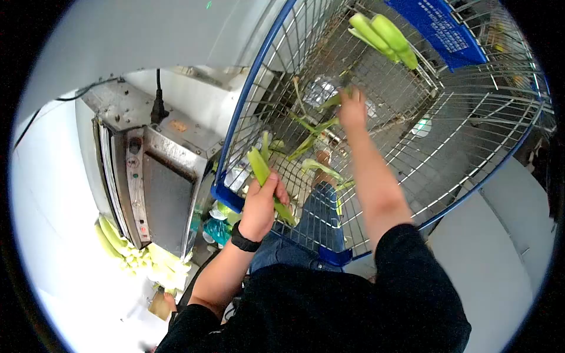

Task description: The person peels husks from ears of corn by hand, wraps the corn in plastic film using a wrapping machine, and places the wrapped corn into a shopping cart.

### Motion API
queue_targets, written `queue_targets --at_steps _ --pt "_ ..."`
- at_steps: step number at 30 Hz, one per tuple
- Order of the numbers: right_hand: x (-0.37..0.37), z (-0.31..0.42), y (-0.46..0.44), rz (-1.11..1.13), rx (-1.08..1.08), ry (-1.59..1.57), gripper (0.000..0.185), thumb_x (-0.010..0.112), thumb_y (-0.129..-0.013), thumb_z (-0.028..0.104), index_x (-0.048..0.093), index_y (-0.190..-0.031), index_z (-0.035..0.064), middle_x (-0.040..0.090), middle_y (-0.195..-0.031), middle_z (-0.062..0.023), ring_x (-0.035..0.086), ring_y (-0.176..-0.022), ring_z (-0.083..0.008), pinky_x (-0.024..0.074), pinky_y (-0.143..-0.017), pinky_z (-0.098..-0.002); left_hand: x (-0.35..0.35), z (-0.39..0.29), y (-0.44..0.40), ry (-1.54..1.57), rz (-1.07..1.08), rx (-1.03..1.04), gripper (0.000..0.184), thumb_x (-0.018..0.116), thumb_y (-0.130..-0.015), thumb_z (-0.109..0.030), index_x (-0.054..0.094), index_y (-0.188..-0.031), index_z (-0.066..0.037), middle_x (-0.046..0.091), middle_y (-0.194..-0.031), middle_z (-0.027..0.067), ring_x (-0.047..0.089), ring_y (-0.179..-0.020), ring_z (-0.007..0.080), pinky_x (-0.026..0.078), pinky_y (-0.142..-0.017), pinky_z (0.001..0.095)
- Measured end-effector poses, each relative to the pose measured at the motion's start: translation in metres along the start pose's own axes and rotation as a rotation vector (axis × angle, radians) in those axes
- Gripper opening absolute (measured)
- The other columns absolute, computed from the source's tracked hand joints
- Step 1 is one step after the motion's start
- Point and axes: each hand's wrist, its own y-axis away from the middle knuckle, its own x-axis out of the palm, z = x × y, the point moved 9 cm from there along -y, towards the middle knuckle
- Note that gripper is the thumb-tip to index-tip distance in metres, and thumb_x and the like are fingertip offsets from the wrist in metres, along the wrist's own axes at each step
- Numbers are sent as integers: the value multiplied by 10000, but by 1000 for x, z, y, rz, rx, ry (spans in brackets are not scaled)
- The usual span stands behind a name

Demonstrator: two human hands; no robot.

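Observation:
My left hand (262, 206) is closed around a long green ear of corn in its husk (257, 166), held upright and tilted near the cart's near left corner. My right hand (353, 110) reaches down inside the shopping cart (450, 203), its fingers closed at a strip of green husk leaf (331, 102). Loose husk leaves (303, 147) lie on the wire below it. Another pale, curled husk leaf (321, 169) rests closer to me. At the cart's far end lie several green ears in husk (385, 38).
A metal kitchen appliance (168, 194) with a black plug (159, 110) stands to the left. Beyond it is a pile of green and yellowish produce (147, 259). A teal plastic bag (218, 230) sits beside the cart. White panels (494, 235) stand at right.

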Motion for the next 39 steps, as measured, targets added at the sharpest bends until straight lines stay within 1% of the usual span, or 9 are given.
queue_targets --at_steps 11,15,19,21,24,29,32,36,39 --pt "38 41 54 654 -331 -39 361 716 -770 174 604 -1100 81 566 -1113 -130 599 -1038 -360 520 -863 -469 -19 0 15 -81 29 73 130 473 -1032 -180 484 -1023 -51 486 -744 26 491 -668 151 445 -644 307" --pt "84 37 72 500 -613 177 405 718 -800 246 582 -1155 109 547 -1168 -124 578 -1097 -335 522 -857 -464 -23 2 11 -169 54 108 132 472 -1034 -185 482 -1036 -53 487 -758 27 493 -692 151 447 -664 311" --pt "56 42 78 369 -604 126 267 579 -919 205 601 -1143 61 573 -1172 -149 587 -1038 -347 510 -887 -469 -23 -2 13 -131 74 153 136 472 -1036 -190 486 -1062 -57 492 -785 30 504 -744 153 451 -711 317" --pt "46 32 84 755 -40 -200 257 514 -946 173 601 -1160 58 612 -1141 -170 623 -983 -368 504 -881 -501 -23 -2 14 -84 68 164 140 472 -1037 -193 491 -1063 -56 495 -782 30 508 -743 154 451 -714 315" --pt "27 91 114 964 -308 -43 257 444 -972 141 590 -1157 40 647 -1092 -185 652 -935 -392 507 -863 -493 -21 -1 12 -111 72 174 141 474 -1035 -195 495 -1060 -58 501 -779 31 508 -742 156 450 -714 313" --pt "91 103 131 764 -601 45 306 663 -811 180 569 -1055 21 632 -1044 -184 642 -921 -392 536 -782 -469 -22 -2 12 -108 65 190 138 478 -1030 -191 497 -1057 -57 506 -778 33 514 -741 159 448 -716 313" --pt "9 110 89 77 -350 -581 298 707 -810 148 567 -1043 27 576 -915 -204 589 -858 -423 507 -807 -471 -22 -2 15 -51 84 193 138 477 -1029 -189 496 -1057 -55 507 -783 34 519 -742 162 448 -718 315" --pt "39 72 70 396 193 -348 344 689 -834 177 543 -1105 25 672 -938 -213 651 -878 -416 519 -777 -519 -20 -2 11 -92 66 217 135 474 -1031 -186 497 -1061 -57 508 -789 35 518 -739 164 448 -717 318" --pt "93 66 88 574 -35 -200 382 695 -848 212 487 -1105 19 661 -943 -242 644 -893 -440 516 -757 -500 -22 0 10 -90 63 224 131 466 -1033 -179 498 -1066 -56 508 -788 34 518 -739 163 449 -711 312"
